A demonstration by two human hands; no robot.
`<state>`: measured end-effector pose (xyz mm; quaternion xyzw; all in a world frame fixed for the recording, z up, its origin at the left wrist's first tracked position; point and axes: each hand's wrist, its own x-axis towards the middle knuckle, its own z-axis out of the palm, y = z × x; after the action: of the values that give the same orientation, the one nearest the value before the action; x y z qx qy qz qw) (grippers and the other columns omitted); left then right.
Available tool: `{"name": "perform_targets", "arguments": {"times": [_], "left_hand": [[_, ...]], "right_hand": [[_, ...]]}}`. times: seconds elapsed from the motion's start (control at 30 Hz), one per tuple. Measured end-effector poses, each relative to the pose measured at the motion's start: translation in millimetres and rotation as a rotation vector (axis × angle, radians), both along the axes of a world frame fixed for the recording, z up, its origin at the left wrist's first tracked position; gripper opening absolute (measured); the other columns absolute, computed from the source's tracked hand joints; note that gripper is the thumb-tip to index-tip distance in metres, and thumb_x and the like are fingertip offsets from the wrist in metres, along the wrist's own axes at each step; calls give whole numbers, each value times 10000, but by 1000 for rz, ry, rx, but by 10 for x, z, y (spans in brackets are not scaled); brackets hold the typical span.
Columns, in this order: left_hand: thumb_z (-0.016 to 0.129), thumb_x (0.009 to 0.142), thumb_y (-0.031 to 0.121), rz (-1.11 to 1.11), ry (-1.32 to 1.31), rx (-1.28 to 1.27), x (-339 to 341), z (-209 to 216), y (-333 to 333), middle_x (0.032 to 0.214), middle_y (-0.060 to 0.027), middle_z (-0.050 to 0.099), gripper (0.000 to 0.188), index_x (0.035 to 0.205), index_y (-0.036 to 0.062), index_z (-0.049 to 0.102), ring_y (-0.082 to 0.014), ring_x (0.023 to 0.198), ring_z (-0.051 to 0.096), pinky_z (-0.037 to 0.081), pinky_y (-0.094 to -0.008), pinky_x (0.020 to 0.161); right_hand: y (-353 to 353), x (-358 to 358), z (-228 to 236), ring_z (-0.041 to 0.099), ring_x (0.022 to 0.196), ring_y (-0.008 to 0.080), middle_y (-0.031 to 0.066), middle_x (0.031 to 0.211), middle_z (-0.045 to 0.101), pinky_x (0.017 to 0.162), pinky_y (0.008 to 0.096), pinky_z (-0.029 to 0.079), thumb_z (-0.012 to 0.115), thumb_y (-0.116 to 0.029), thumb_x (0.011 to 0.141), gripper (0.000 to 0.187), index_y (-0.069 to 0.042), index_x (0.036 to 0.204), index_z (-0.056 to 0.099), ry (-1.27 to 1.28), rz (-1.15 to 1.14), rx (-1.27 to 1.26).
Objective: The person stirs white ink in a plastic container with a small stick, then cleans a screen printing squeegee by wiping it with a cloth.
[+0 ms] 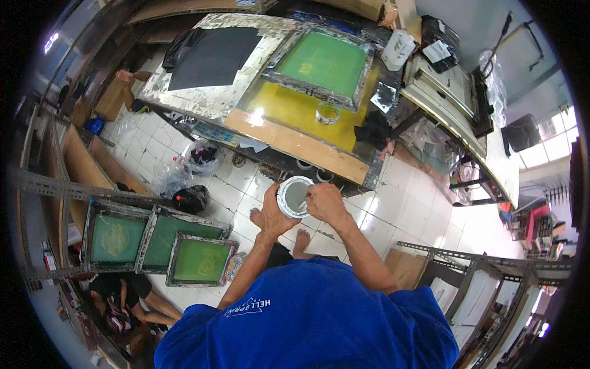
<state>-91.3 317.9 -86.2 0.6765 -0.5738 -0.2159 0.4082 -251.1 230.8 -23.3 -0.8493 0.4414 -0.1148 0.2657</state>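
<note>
In the middle of the view, above the white tiled floor (pixel 405 209), we see a small round tub (pixel 294 197) with pale grey contents held up in front of the person's chest. The left hand (pixel 275 212) is wrapped around the tub's left side and bottom, fingers curled closed on it. The right hand (pixel 326 203) sits at the tub's right rim, pinched narrow around a thin stick (pixel 303 202) whose tip lies in the contents. Both forearms rise from a blue shirt (pixel 307 320) at the near edge, and bare feet (pixel 279 230) show on the tiles below the tub.

Just beyond the tub stands a long work table (pixel 295 144) with a worn wooden edge. On it, to the far right, we see a metal-framed printing screen (pixel 322 64) with green mesh lying over a yellow surface (pixel 295 111), and a clear round container (pixel 328 112) sits on that yellow surface near the frame's near edge. To the far left on the table lies a black sheet (pixel 212 58) on a paint-stained board.

To the near left, three more green-meshed screens (pixel 160 243) lean side by side against a metal rack (pixel 55 187). Below them another person (pixel 126 298) sits on the floor. Dark plastic bags (pixel 196 163) lie on the tiles between the rack and the table.
</note>
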Motion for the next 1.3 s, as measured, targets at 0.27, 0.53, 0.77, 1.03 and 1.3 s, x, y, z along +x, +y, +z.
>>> {"name": "perform_targets", "arguments": {"times": [0.27, 0.53, 0.77, 1.03, 1.3], "left_hand": [[926, 533, 265, -84, 56, -27, -207, 172, -250, 1303, -249, 497, 1064, 1384, -29, 358, -423, 1228, 497, 433, -471, 1025], [943, 491, 241, -112, -55, -58, -363, 350, -486, 1265, -184, 540, 1060, 1360, -12, 391, -332, 1191, 546, 446, -411, 1029], [949, 496, 227, -146, 9, -43, -424, 507, -643, 1269, -168, 547, 1085, 1381, 10, 361, -328, 1190, 554, 457, -417, 1022], [966, 487, 276, -130, 120, -82, -432, 562, -1034, 1305, -195, 543, 1137, 1398, 14, 338, -333, 1208, 567, 480, -427, 1006], [939, 559, 354, -296, 259, -125, -702, 1099, -1959, 1328, -227, 509, 1153, 1434, -14, 284, -390, 1248, 519, 410, -430, 1067]], "right_hand": [[-183, -229, 161, 661, 777, 412, 248, 810, 668, 729, 500, 519, 615, -124, 797, 161, 32, 793, 655, -99, -233, -288], [-280, -339, 250, 674, 755, 428, 254, 834, 680, 759, 510, 533, 652, -124, 738, 169, 39, 778, 663, -157, -253, -169], [-364, -542, 563, 660, 796, 433, 256, 856, 676, 796, 507, 515, 640, -123, 745, 226, 25, 916, 644, -74, -140, -67], [-553, -508, 809, 571, 1085, 435, 243, 1230, 548, 875, 494, 480, 704, -270, 803, 598, -67, 1335, 519, -134, -254, -259], [-1125, -786, 1060, 539, 1199, 430, 240, 1284, 546, 1028, 479, 446, 913, -335, 517, 1012, -43, 1392, 495, -449, -321, -287]]}}
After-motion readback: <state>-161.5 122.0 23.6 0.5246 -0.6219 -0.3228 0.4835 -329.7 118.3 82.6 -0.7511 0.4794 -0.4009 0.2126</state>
